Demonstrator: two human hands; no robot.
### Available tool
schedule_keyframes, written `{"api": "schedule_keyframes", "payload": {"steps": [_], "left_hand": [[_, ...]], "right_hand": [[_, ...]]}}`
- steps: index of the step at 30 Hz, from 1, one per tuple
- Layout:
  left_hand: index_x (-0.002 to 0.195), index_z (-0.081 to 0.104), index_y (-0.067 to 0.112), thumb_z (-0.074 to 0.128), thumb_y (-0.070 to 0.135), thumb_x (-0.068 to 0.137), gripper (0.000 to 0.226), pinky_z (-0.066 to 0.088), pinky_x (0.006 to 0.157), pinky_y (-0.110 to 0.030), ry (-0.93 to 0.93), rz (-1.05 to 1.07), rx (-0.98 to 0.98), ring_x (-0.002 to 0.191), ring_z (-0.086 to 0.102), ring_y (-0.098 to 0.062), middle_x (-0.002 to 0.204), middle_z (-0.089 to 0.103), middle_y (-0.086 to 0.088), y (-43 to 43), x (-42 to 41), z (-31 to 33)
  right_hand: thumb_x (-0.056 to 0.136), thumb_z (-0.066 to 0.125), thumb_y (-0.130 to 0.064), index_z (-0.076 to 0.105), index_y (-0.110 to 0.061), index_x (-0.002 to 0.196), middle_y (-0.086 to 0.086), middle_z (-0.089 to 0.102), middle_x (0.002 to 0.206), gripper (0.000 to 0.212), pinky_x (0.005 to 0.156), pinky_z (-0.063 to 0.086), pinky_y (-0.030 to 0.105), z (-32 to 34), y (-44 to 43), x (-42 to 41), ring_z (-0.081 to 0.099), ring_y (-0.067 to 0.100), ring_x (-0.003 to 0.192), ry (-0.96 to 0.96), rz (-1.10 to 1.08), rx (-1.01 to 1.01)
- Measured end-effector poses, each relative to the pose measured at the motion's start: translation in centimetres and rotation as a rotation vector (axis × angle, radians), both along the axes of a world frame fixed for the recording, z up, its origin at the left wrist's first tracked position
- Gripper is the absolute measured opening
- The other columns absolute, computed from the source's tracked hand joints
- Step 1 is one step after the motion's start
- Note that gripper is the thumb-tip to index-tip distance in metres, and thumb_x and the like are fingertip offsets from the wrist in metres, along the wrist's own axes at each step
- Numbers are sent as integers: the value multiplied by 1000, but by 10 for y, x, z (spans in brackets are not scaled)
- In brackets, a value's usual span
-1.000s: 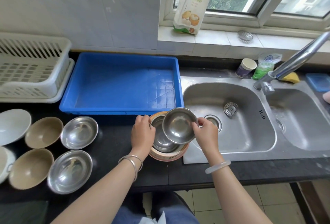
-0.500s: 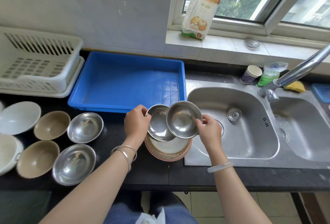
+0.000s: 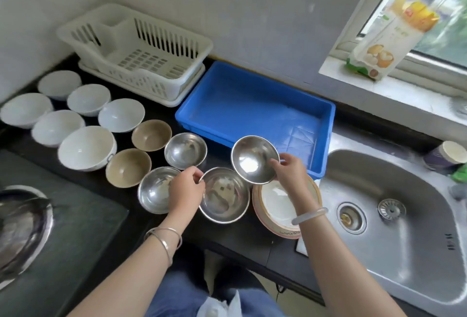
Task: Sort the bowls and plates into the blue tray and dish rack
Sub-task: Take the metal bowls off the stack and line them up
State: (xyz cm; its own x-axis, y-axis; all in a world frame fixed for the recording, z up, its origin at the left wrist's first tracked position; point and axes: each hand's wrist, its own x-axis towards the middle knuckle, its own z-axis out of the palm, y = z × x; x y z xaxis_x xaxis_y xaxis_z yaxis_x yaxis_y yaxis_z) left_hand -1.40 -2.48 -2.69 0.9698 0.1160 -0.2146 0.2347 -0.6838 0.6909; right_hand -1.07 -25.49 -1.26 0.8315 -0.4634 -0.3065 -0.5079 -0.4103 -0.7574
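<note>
My left hand [image 3: 185, 186] grips the left rim of a steel bowl [image 3: 225, 196] that sits low over the black counter. My right hand [image 3: 290, 172] holds a second steel bowl [image 3: 254, 158] tilted in the air, just in front of the empty blue tray [image 3: 255, 111]. Under my right wrist lies a stack of plates [image 3: 280, 209] with a pink-orange rim. The white dish rack [image 3: 141, 53] stands empty behind and left of the tray. Two more steel bowls [image 3: 185, 151] [image 3: 155, 190], two tan bowls [image 3: 151, 135] [image 3: 127, 168] and several white bowls [image 3: 87, 147] rest on the counter to the left.
A steel sink [image 3: 394, 215] with a drain strainer lies to the right. A paper cup [image 3: 447, 154] stands behind it. A food package [image 3: 394, 38] leans on the window sill. A pan lid or wok [image 3: 22, 228] sits on the stove at far left.
My view has swung left, showing more bowls. Both hands carried their steel bowls left off the plate stack; the left bowl has come down toward the counter, the right bowl stays raised.
</note>
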Motion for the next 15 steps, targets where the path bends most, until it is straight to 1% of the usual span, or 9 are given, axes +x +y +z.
{"api": "schedule_keyframes", "payload": {"steps": [2, 4, 6, 7, 9, 11, 12, 13, 15], "left_hand": [[84, 62, 18, 59, 8, 83, 10, 42, 62, -24, 32, 25, 4, 78, 59, -16, 74, 60, 8, 12, -7, -9], [83, 63, 17, 58, 7, 83, 11, 44, 66, -27, 49, 35, 4, 79, 59, -17, 77, 61, 6, 19, -12, -16], [80, 62, 18, 56, 6, 83, 13, 42, 64, -26, 60, 50, -7, 76, 58, -16, 74, 57, 9, 22, -14, -22], [79, 61, 19, 56, 6, 83, 15, 40, 62, -24, 63, 57, -14, 75, 57, -15, 73, 56, 11, 23, -15, -24], [80, 61, 20, 55, 7, 84, 15, 40, 60, -23, 72, 61, -20, 74, 57, -14, 75, 57, 9, 24, -14, -28], [81, 61, 20, 54, 8, 85, 15, 43, 62, -26, 87, 56, -21, 76, 57, -16, 77, 60, 5, 23, -13, -30], [81, 61, 20, 54, 8, 85, 15, 44, 63, -27, 89, 52, -25, 75, 57, -17, 75, 60, 5, 23, -12, -31], [80, 61, 19, 53, 8, 86, 15, 45, 62, -29, 87, 43, -25, 74, 58, -18, 73, 60, 4, 22, -11, -32], [81, 61, 19, 53, 8, 86, 15, 48, 63, -31, 85, 16, -12, 74, 58, -19, 73, 62, 3, 21, -9, -33]], "right_hand": [[85, 58, -19, 67, -15, 91, 2, 63, 76, 11, 64, 43, 29, -5, 15, 12, 60, 24, 74, 43, 69, -22], [85, 57, -15, 67, -7, 92, 8, 64, 79, 15, 61, 39, 28, -10, 27, 21, 58, 28, 76, 78, 125, -60], [83, 56, -11, 65, 2, 89, 16, 64, 79, 17, 57, 36, 30, -15, 37, 29, 56, 34, 78, 114, 172, -137], [82, 55, -10, 64, 3, 89, 18, 64, 79, 17, 57, 35, 31, -16, 41, 31, 56, 36, 79, 134, 186, -179], [79, 51, -4, 61, 4, 85, 19, 61, 77, 15, 61, 35, 32, -19, 48, 37, 51, 35, 75, 171, 203, -243], [75, 47, 1, 56, 1, 77, 16, 56, 75, 9, 60, 33, 31, -20, 53, 40, 46, 32, 72, 219, 215, -276], [75, 45, 2, 54, -1, 77, 16, 56, 78, 10, 60, 33, 30, -21, 55, 42, 45, 32, 72, 247, 217, -279], [76, 45, 2, 55, -1, 79, 17, 58, 82, 11, 62, 34, 29, -22, 56, 43, 46, 32, 74, 269, 219, -277], [79, 45, 1, 59, 1, 90, 20, 62, 95, 18, 67, 36, 29, -25, 58, 46, 52, 35, 83, 280, 229, -271]]}}
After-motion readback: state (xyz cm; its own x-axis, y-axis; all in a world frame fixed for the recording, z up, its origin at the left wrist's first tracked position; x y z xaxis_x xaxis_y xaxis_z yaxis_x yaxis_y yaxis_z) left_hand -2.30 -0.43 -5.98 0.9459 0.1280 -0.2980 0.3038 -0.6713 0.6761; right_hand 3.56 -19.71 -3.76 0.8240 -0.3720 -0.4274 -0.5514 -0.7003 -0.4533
